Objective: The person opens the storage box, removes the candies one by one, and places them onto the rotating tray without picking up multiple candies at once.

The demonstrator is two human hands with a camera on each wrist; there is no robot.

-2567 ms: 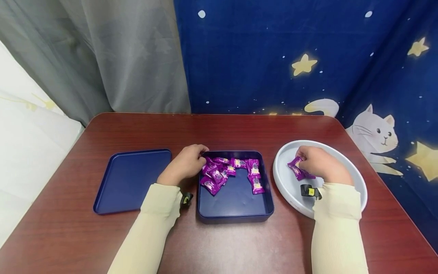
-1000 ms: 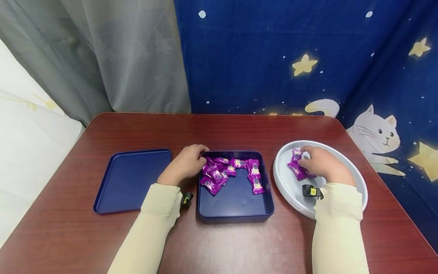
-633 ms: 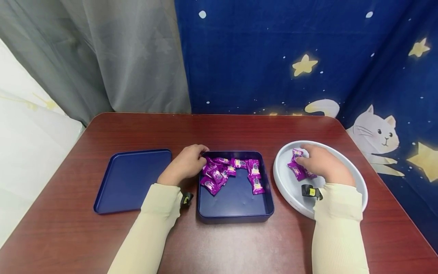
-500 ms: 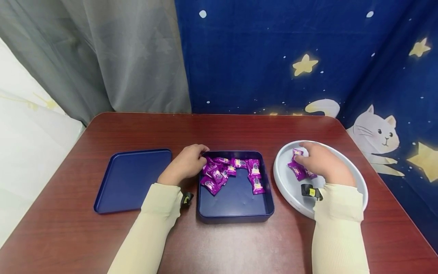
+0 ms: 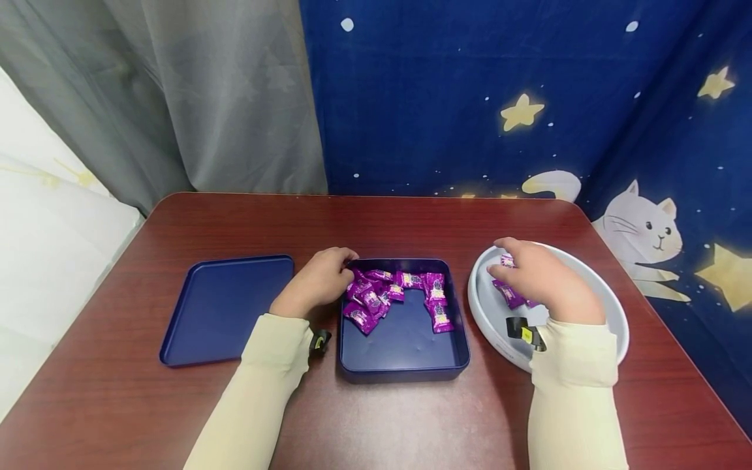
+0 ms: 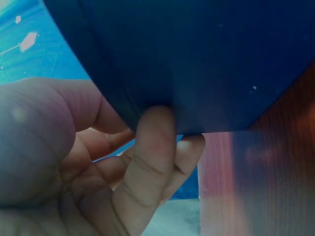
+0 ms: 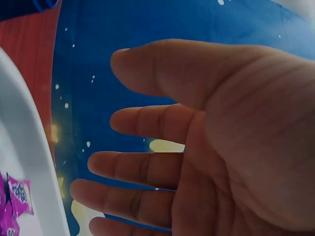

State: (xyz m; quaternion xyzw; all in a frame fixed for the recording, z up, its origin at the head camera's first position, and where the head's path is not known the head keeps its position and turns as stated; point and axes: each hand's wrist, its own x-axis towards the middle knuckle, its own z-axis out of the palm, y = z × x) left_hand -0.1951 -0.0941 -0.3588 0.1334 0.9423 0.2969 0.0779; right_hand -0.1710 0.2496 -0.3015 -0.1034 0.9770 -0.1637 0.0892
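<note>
My left hand (image 5: 320,282) grips the far left corner of the navy metal box (image 5: 405,352). In the left wrist view its fingers (image 6: 156,147) bend against the box's outer wall (image 6: 206,73). Several purple wrapped candies (image 5: 370,300) are heaped at the box's left, with others along its back and right. Over the round white plate (image 5: 613,320), my right hand (image 5: 543,277) hovers with nothing in it, its fingers straight and spread in the right wrist view. Beneath it, partly hidden, purple candies (image 5: 510,295) lie on the plate.
A navy lid (image 5: 226,313) lies flat on the brown table (image 5: 376,225), left of the box. Behind the table hang a grey curtain (image 5: 235,98) and a blue curtain (image 5: 423,104) with stars and a cat.
My right hand lets go of a candy, which now lies near the plate's back. The hand then opens and rises slightly leftward. My left hand and the box stay put.
</note>
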